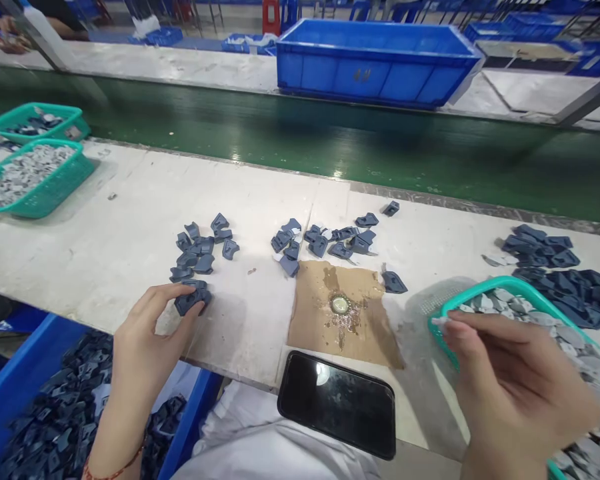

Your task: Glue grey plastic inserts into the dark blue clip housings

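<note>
My left hand (145,343) is closed in a pinch around a dark blue-grey plastic part (193,299) at the table's near edge. Just beyond it lies a loose group of similar parts (200,247). On the right, my right hand (520,380) pinches a small whitish piece (441,321) between thumb and forefinger, above the rim of a green basket (505,281) full of grey-white pieces (575,337). Between the hands, a brown cardboard sheet (370,333) carries a small round dish of clear liquid (339,305), with wet stains around it.
A black phone (337,403) lies at the near edge. More dark parts (540,247) are heaped at right, others (345,240) behind the cardboard. Green baskets (45,197) stand far left. A blue bin (17,373) sits below. Beyond the green belt (205,127) is a blue crate (370,70).
</note>
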Demonstrator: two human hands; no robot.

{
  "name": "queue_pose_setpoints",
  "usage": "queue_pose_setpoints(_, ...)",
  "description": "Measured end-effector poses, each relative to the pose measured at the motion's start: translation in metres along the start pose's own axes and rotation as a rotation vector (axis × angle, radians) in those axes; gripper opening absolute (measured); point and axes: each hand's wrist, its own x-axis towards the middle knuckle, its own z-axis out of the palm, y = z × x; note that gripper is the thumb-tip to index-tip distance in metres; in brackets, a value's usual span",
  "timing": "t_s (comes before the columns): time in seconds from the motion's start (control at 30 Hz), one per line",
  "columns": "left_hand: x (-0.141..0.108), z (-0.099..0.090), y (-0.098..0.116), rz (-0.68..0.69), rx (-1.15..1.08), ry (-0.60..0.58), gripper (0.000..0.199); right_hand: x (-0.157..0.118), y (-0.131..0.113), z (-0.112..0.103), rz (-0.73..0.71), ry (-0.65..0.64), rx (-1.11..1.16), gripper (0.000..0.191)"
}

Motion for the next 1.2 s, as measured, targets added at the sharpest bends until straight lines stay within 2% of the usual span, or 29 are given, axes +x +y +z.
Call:
queue_pose_setpoints(0.1,-0.002,0.000,0.013,-0.072,-0.139,0.063,0.013,0.002,-0.011,0.014,-0.006,-0.252,0.013,0.001)
queue_pose_setpoints(0.2,-0.006,0.007,0.033,-0.238,-0.491,0.079,0.019,0.009,-0.016,0.032,-0.001,-0.447,0.015,0.015)
queue_pose_setpoints(0.33,-0.010,0.028,0.060,-0.453,-0.978,-0.056,0.023,0.011,-0.011,0.050,-0.041,-0.484,-0.007,0.023)
queue_pose_setpoints(0.5,-0.008,0.059,0.082,-0.474,-1.305,-0.324,0.024,0.003,0.000,0.053,-0.070,-0.480,-0.075,0.025)
queue_pose_setpoints(0.57,-0.009,0.069,0.088,-0.471,-1.318,-0.412,0.024,0.001,0.001,0.054,-0.087,-0.483,-0.095,0.025)
queue_pose_setpoints(0.67,-0.012,0.079,0.095,-0.456,-1.287,-0.482,0.022,0.001,0.000,0.056,-0.127,-0.512,-0.098,0.024)
queue_pose_setpoints(0.97,-0.021,0.090,0.103,-0.405,-1.261,-0.544,0.028,-0.003,-0.003,0.067,-0.271,-0.605,-0.165,0.026)
queue_pose_setpoints(1.2,-0.017,0.088,0.104,-0.307,-1.170,-0.564,0.015,-0.002,-0.002,0.066,-0.207,-0.584,-0.127,0.024)
